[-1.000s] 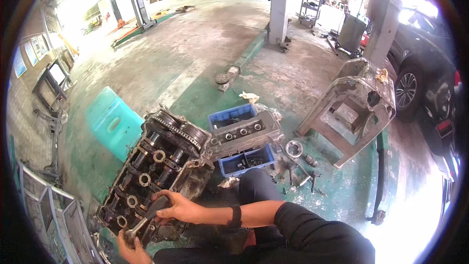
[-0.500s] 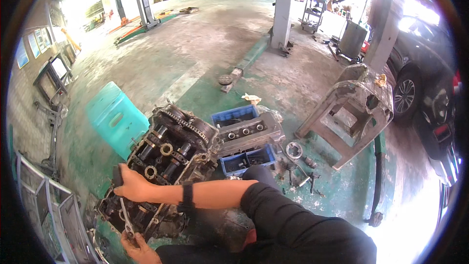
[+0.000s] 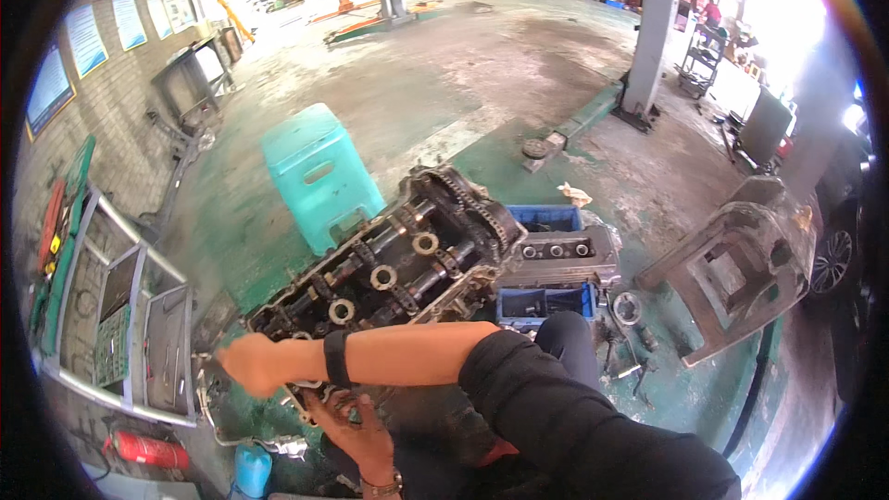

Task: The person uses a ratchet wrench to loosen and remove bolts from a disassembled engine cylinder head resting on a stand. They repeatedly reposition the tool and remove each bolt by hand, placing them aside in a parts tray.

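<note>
My right hand (image 3: 256,363), a black band on its wrist, reaches across to the left over the near end of a greasy engine (image 3: 380,276). Its fingers look closed, but motion smears them and what they hold is hidden. Lower down, my left hand (image 3: 356,435) is curled at the engine's near edge, with a bracelet on the wrist. Thumb and fingers close around a small dark metallic part I cannot make out. The engine's top is uncovered, showing shafts, several brass-coloured rings and a timing chain (image 3: 477,208) at its far end.
Behind the engine stands a turquoise stool (image 3: 319,167). To its right are a valve cover (image 3: 565,264), blue bins (image 3: 546,304) and loose metal parts (image 3: 627,310). A grey stool (image 3: 741,268) stands farther right. At left are a metal frame (image 3: 139,250), fire extinguisher (image 3: 148,450) and blue jug (image 3: 252,472).
The view has swung left, so the engine appears farther right. The wrench that ran between my hands no longer shows. My left hand now sits right of my right hand's fist.
</note>
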Demonstrator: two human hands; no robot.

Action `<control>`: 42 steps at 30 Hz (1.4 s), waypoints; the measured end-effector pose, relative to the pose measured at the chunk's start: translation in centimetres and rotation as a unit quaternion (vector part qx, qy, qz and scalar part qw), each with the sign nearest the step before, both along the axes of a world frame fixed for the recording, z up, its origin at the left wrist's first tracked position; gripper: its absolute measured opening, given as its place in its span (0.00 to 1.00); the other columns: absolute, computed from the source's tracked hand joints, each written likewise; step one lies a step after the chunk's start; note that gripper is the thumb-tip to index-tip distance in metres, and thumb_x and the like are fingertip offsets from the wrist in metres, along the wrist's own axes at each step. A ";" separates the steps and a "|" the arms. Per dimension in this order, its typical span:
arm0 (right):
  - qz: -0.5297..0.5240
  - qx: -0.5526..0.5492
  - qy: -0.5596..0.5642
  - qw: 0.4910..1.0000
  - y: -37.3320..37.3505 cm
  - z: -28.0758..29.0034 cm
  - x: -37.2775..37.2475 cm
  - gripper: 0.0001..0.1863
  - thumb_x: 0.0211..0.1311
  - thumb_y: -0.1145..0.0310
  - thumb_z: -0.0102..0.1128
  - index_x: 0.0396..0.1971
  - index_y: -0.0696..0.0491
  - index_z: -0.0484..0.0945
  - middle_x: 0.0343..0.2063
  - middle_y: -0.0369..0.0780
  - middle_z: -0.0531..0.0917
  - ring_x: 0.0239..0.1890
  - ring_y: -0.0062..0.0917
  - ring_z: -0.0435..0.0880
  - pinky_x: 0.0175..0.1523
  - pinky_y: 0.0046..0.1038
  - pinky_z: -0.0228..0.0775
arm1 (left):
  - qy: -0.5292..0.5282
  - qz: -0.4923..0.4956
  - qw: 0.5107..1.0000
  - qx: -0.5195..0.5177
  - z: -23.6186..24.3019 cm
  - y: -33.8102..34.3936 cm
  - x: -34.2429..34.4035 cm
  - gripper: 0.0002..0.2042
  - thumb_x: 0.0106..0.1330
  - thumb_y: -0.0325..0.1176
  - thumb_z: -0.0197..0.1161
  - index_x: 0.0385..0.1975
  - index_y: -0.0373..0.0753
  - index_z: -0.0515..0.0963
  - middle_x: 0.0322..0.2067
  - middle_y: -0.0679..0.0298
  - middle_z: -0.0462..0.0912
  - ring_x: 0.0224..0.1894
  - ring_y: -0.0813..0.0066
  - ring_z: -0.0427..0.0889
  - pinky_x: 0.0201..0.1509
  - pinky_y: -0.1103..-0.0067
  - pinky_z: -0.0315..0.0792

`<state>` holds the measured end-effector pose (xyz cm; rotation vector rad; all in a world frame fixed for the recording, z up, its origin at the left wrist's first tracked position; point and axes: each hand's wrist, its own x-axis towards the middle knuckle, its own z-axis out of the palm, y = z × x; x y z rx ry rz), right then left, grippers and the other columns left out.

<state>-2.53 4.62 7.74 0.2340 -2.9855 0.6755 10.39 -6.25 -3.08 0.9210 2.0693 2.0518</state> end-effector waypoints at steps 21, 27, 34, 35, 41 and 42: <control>0.155 -0.098 0.260 0.948 3.2 -4.7 21.5 0.16 0.44 0.69 0.63 0.37 0.54 0.76 0.48 0.43 0.79 0.60 0.39 0.72 0.68 0.48 0.59 | 0.158 -0.014 0.979 -0.129 -2.1 -3.2 0.2 0.13 0.60 0.27 0.64 0.45 0.33 0.78 0.48 0.52 0.79 0.50 0.55 0.80 0.50 0.67 0.75; 0.031 -0.422 0.153 0.893 6.3 -6.0 23.8 0.20 0.54 0.76 0.71 0.48 0.54 0.80 0.59 0.48 0.75 0.59 0.41 0.77 0.61 0.40 0.72 | 0.155 0.049 0.985 -0.056 0.2 -2.5 -1.7 0.09 0.69 0.27 0.60 0.42 0.28 0.76 0.48 0.57 0.78 0.40 0.73 0.78 0.44 0.78 0.74; -0.059 -0.732 0.082 0.674 8.5 -7.0 23.0 0.25 0.63 0.72 0.65 0.58 0.62 0.69 0.52 0.46 0.81 0.52 0.31 0.83 0.54 0.32 0.80 | 0.152 0.108 0.981 -0.053 3.4 -0.6 -4.5 0.14 0.69 0.26 0.58 0.53 0.30 0.74 0.52 0.57 0.76 0.42 0.77 0.77 0.45 0.81 0.74; -0.050 -0.766 0.077 0.636 8.7 -7.2 23.0 0.25 0.64 0.73 0.65 0.59 0.61 0.69 0.50 0.44 0.82 0.50 0.29 0.83 0.53 0.31 0.80 | 0.122 0.097 0.986 -0.062 3.6 -0.2 -4.6 0.14 0.70 0.28 0.58 0.53 0.30 0.75 0.52 0.57 0.76 0.42 0.75 0.77 0.47 0.80 0.73; -0.027 -0.808 0.064 0.585 9.3 -8.5 22.7 0.27 0.67 0.58 0.63 0.56 0.64 0.72 0.46 0.48 0.84 0.47 0.33 0.85 0.50 0.34 0.81 | 0.091 0.063 0.983 -0.144 4.7 0.8 -4.8 0.14 0.73 0.33 0.56 0.50 0.29 0.76 0.44 0.58 0.82 0.46 0.74 0.79 0.53 0.77 0.72; -0.027 -0.814 0.063 0.576 9.2 -8.8 22.6 0.27 0.69 0.56 0.60 0.57 0.64 0.71 0.48 0.49 0.82 0.48 0.36 0.85 0.51 0.36 0.80 | 0.085 0.056 0.984 -0.146 5.0 0.7 -4.7 0.14 0.73 0.33 0.57 0.50 0.29 0.76 0.44 0.58 0.82 0.46 0.74 0.79 0.53 0.78 0.72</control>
